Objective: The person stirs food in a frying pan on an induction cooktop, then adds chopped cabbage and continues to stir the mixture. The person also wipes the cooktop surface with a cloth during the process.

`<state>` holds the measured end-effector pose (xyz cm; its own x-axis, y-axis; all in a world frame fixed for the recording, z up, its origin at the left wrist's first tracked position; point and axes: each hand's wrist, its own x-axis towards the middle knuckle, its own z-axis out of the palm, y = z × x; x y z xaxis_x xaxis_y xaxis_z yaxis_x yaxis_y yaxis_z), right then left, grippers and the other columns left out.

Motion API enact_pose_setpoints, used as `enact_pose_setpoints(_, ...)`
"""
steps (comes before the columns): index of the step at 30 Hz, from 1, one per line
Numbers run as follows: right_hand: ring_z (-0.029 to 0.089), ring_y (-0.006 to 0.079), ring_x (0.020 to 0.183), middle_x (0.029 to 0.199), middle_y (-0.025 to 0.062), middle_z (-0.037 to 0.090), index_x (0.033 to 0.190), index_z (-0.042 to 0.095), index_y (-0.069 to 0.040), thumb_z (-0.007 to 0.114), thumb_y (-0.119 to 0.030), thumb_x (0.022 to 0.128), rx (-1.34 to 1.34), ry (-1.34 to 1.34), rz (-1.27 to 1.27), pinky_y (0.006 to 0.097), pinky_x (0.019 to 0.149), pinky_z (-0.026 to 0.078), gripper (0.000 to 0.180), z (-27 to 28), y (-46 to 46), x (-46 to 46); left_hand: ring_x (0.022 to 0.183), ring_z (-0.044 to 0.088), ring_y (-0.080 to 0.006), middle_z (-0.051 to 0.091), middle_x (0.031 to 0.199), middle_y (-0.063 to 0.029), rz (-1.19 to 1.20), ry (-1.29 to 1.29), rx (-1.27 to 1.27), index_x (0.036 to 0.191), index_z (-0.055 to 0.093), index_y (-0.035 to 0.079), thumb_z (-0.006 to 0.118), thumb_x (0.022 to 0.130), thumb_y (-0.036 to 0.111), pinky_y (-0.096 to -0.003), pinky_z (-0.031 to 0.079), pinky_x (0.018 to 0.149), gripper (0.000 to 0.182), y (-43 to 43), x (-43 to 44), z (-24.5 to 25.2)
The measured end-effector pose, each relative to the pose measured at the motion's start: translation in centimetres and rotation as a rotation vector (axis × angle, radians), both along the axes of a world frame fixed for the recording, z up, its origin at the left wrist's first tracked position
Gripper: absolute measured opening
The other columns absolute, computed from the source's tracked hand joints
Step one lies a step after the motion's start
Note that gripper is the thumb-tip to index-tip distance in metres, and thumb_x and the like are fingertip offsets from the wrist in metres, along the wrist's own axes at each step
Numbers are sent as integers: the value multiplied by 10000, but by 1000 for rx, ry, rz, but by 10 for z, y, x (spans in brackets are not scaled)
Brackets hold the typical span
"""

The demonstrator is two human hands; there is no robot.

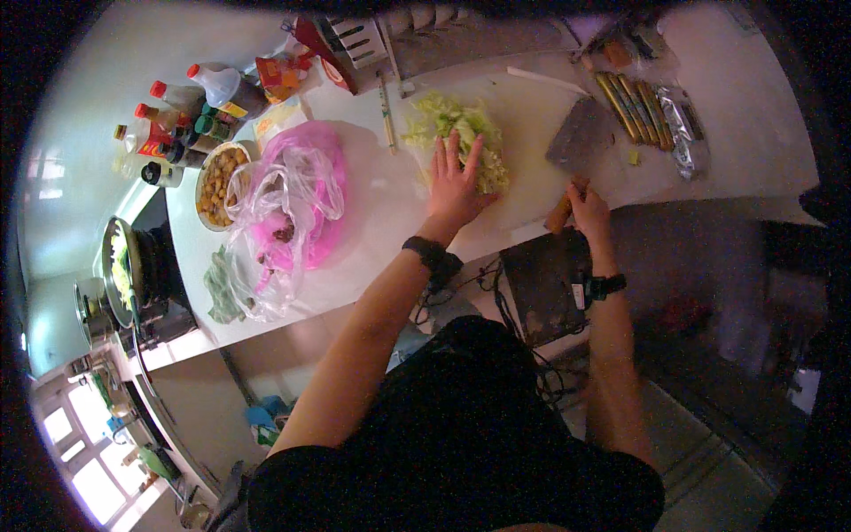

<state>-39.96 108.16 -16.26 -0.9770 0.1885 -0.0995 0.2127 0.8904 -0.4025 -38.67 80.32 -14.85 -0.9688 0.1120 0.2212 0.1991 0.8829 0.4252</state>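
Note:
A heap of cut leafy greens (pixel 459 120) lies on a pale cutting board (pixel 532 143). My left hand (pixel 459 176) rests on the near side of the heap with its fingers spread. To the right, my right hand (pixel 590 207) is at the wooden handle (pixel 560 209) of a cleaver, and its fingers look curled there. The cleaver's broad blade (pixel 580 133) lies flat or nearly so over the right part of the board. A small green scrap (pixel 634 157) sits right of the blade.
Pink and clear plastic bags (pixel 299 193) lie left of the board, beside a bowl of brown round food (pixel 223 179). Bottles (pixel 226 86) stand behind. A pan (pixel 121 272) sits on the stove at far left. Long golden packets (pixel 635 110) and a silver wrapper (pixel 681 130) lie at right.

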Motion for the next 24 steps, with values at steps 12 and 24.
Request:
enact_pose_setpoints(12, 437, 348, 1201, 1281, 187, 491, 1230, 505, -37, 424, -399, 951, -200, 512, 651, 425, 993, 349, 464, 8, -125, -135, 1357, 115, -470, 178, 1457, -268, 197, 205, 186, 1455, 227, 163, 622, 541, 797, -597, 107, 1076, 1180, -32, -32, -7)
enact_pose_setpoints(24, 369, 381, 1267, 1375, 220, 388, 1389, 315, -32, 626, -401, 824, -414, 192, 1035, 471, 1064, 278, 743, 7, -129, -119, 1251, 345, -415, 439, 1300, -218, -57, 27, 205, 1280, 489, 74, 649, 581, 728, -496, 239, 1069, 972, -56, -91, -14)
